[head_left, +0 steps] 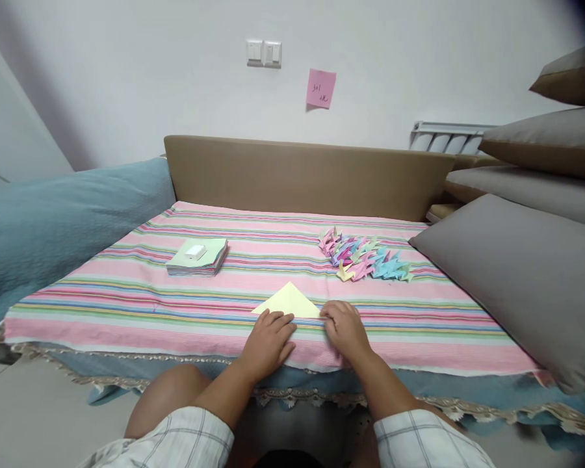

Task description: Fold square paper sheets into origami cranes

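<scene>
A pale yellow sheet of origami paper (pixel 288 301), folded into a triangle, lies on the striped cloth with its peak pointing away from me. My left hand (pixel 269 339) rests with spread fingers on the paper's near edge, left of its middle. At the triangle's right corner, my right hand (pixel 345 328) has its thumb and fingers pinched together on the paper. Beyond the right hand lies a cluster of folded paper cranes (pixel 365 257) in pink, purple, yellow and blue. A stack of square paper (pixel 205 265) sits to the far left, with a small white box (pixel 195 251) on top.
The striped cloth (pixel 127 296) covers a sofa seat with a brown backrest (pixel 292 175). Grey cushions (pixel 517 279) are piled on the right, and a blue-covered armrest (pixel 78 221) borders the left. A pink note (pixel 320 88) and light switches (pixel 264 53) are on the wall.
</scene>
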`<state>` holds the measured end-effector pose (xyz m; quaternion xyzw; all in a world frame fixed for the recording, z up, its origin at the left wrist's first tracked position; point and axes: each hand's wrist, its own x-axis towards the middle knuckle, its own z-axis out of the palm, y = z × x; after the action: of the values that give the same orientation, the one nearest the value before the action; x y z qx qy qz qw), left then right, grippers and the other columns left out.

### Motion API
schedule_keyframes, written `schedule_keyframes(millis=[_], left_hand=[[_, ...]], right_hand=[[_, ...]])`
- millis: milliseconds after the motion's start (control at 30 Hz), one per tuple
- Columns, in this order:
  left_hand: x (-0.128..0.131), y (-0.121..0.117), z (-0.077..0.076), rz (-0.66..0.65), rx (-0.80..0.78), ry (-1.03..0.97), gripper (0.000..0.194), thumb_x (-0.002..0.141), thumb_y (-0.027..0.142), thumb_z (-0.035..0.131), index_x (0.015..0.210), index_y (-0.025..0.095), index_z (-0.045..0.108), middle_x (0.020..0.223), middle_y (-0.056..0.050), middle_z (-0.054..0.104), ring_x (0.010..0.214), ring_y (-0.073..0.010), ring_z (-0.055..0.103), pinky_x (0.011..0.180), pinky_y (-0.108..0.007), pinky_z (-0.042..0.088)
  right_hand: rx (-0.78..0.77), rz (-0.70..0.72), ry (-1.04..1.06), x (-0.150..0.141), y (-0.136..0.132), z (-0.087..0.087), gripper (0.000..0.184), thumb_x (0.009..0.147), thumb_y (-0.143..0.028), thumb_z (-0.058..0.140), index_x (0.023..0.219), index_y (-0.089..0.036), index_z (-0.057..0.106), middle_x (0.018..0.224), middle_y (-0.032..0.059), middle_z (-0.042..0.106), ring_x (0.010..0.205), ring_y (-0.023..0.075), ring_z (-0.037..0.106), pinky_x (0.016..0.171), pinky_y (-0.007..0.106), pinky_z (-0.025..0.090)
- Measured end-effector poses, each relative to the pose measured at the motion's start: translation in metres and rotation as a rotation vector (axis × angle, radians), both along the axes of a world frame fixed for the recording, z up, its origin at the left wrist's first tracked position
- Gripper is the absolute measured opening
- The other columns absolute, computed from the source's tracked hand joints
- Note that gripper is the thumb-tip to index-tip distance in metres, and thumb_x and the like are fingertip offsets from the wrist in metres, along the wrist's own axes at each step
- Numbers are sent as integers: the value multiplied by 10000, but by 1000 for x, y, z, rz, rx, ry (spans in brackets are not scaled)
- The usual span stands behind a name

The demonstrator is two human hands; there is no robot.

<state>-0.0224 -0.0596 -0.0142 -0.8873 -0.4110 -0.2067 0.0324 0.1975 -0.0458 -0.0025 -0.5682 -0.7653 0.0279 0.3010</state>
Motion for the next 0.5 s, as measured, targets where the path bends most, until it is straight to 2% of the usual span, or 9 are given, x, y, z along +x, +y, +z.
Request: schedule_keyframes(millis=[67,133,333,500], left_hand=[[0,-1,0,-3,-10,-3,343,823,312,548,1160,253,568,1262,-57,566,1141,-240,470,1048,-487,273],[0,-1,0,-5,-24,-5,345,826,306,541,1167,254,563,1272,-54,560,1150,-245,464,1049,-496,269],[-2,-1,0,-12,-38,-25,379,817,296,551,1193,255,548,1280,-59,554,1162,-248,458,1041,-488,290],[-6,2,2,31,-33,-77,351,814,271,552,1160,215,556,1216,-59,599,1099,-228,506,992,-419,366]], right_hand=[[1,139,-9,-8,-2,-5,347,734,-62,438,963,-218,646,1022,38,632,977,189,504,878,320,334],[-27,197,-42,-15,-3,-10,420,742,-72,441,1086,-234,619,1072,47,612,1011,202,488,901,336,327],[-103,181,-86,-20,-1,-17,427,761,-98,451,1115,-268,618,1069,39,595,999,201,480,893,349,332],[-113,191,-66,-19,-1,-14,429,755,-93,452,1103,-272,628,1067,29,598,997,191,483,908,348,322]])
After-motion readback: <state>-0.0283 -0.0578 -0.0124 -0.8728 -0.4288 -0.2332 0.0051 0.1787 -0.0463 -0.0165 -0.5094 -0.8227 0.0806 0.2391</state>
